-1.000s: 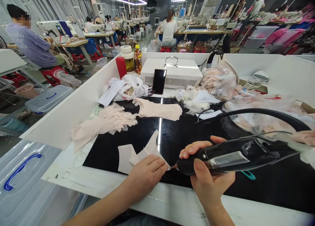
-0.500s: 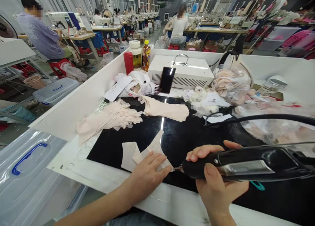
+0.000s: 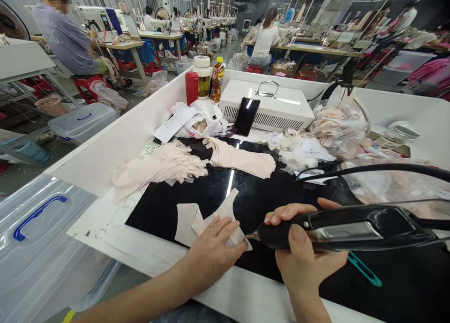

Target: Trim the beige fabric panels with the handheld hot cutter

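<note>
My right hand (image 3: 309, 252) is wrapped around a black corded hand tool (image 3: 344, 227) with a thin metal tip, which points left. The tip meets the lower right corner of a pale beige fabric piece (image 3: 228, 206), just beside my left thumb. My left hand (image 3: 216, 243) lies over that piece with its fingers stretched out, pressing it to the black board (image 3: 154, 215). Part of the fabric is hidden under the palm. On its left side the piece joins or overlaps another pale panel (image 3: 186, 220); I cannot tell which.
Behind my hands lie a fanned pile of beige fabric strips (image 3: 158, 166) and a neater stack (image 3: 242, 159). Farther back are a phone (image 3: 247, 116), a white vented box (image 3: 270, 102) and bottles (image 3: 202, 77). A teal tool (image 3: 365, 269) lies right. The black cable (image 3: 393, 168) arches overhead.
The tool's tip has shifted slightly against the fabric corner, and more of that corner shows past my thumb. The teal tool is more exposed. The whole view has shifted a little.
</note>
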### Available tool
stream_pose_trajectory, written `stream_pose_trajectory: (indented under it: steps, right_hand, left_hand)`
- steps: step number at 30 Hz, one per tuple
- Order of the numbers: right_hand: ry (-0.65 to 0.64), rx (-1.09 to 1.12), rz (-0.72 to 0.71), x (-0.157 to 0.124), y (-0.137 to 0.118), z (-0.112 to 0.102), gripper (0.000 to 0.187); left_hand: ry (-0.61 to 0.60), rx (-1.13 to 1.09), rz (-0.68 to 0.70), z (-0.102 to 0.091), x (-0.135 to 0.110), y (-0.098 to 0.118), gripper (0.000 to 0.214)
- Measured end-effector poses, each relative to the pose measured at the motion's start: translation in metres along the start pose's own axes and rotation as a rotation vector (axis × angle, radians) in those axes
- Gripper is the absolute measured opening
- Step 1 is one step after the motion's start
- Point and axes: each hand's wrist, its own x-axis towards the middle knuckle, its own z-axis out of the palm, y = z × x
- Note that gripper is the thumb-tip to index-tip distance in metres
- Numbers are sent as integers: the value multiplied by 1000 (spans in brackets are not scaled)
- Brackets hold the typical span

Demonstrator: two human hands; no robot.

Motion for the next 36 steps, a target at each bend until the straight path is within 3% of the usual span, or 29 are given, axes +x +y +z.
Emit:
stream_pose_trajectory:
  steps: [10, 18, 25, 31, 36]
  right_hand:
    - [8, 54, -54, 10, 6, 9, 43]
    - [-18, 6, -3, 5, 12, 7, 42]
    - [-68, 30, -23, -5, 1, 0, 44]
    - [-73, 36, -25, -9, -1, -2, 46]
    - [-72, 46, -40, -8, -1, -2, 45]
  left_hand:
    - [56, 40, 6, 12, -4, 1, 24]
    - [141, 49, -28, 15, -5, 8, 21]
    - [81, 73, -38, 1, -13, 28, 30]
    - [54, 42, 101, -14, 1, 18, 26]
    - [-16, 47, 92, -9, 0, 8, 23]
